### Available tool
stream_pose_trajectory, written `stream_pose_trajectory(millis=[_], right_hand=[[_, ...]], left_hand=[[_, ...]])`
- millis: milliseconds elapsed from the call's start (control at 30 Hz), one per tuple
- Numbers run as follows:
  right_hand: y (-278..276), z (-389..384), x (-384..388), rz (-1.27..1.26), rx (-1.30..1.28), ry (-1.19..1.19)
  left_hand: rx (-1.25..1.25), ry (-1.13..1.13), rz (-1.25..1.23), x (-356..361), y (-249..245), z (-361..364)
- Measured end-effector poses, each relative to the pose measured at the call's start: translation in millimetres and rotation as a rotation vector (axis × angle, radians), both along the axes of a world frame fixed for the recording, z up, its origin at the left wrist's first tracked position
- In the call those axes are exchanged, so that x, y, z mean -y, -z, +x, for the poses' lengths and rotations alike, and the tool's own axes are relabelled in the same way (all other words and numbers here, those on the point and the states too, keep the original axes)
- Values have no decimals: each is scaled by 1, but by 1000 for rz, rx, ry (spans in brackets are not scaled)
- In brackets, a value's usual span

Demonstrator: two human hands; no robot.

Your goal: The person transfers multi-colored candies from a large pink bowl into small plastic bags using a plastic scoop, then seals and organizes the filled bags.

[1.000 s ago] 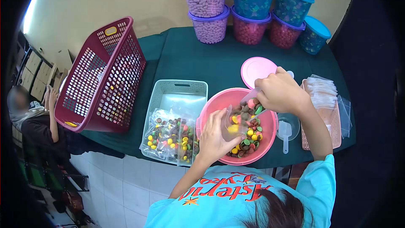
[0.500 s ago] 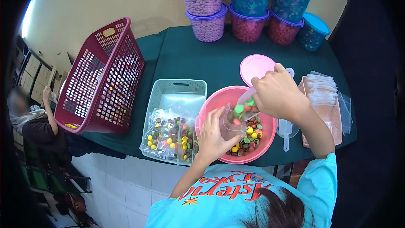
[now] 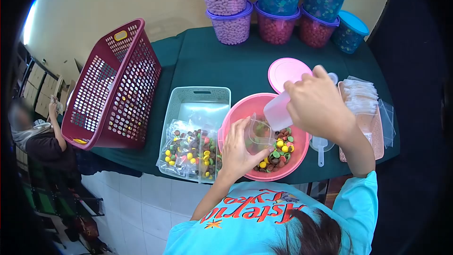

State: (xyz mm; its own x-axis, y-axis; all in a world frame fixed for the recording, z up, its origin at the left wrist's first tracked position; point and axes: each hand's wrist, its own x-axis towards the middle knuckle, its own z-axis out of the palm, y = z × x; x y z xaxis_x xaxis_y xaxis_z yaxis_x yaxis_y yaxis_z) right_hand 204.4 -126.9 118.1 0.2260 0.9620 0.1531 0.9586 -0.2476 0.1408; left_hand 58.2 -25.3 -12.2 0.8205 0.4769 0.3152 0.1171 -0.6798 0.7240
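Note:
My left hand [image 3: 237,150] is wrapped round a clear plastic bag [image 3: 258,137], its mouth held open over the pink tub [image 3: 230,108]. Some candies show dimly inside the bag. In my right hand [image 3: 317,106] is a pale pink scoop [image 3: 278,112], tilted down toward the bag's mouth; no candies show on it. Loose candies [image 3: 278,153] in brown, green, yellow and red lie in the tub below. Left of the tub, a pale green basket [image 3: 173,108] holds filled clear candy bags [image 3: 188,153].
A maroon laundry basket [image 3: 123,73] stands at the left. Lidded candy tubs [image 3: 231,28] are stacked at the back. On the right are a pink lid [image 3: 289,73], a white scoop [image 3: 321,153] and a tray [image 3: 375,148] with empty bags [image 3: 361,95]. Another person [image 3: 45,137] is far left.
The scoop has tipped over further, and the green and red candies that were at its end have left it. My right hand has shifted slightly right; my left hand stays round the bag.

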Motion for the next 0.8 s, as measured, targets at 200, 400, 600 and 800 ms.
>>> stream_pose_trajectory(millis=[200,400,600,800], right_hand=[[5,14,12,23,0,177],[78,6,5,-241,-90,-5],[127,4,-8,-157,36,-91],[136,2,-8,-206,9,-144]], left_hand=[[591,131,-822,-16,-4,-17],[1043,637,-1644,-45,-10,-23],[784,586,-1759,-29,12,-13],[670,313,-1743,-22,0,-16]])
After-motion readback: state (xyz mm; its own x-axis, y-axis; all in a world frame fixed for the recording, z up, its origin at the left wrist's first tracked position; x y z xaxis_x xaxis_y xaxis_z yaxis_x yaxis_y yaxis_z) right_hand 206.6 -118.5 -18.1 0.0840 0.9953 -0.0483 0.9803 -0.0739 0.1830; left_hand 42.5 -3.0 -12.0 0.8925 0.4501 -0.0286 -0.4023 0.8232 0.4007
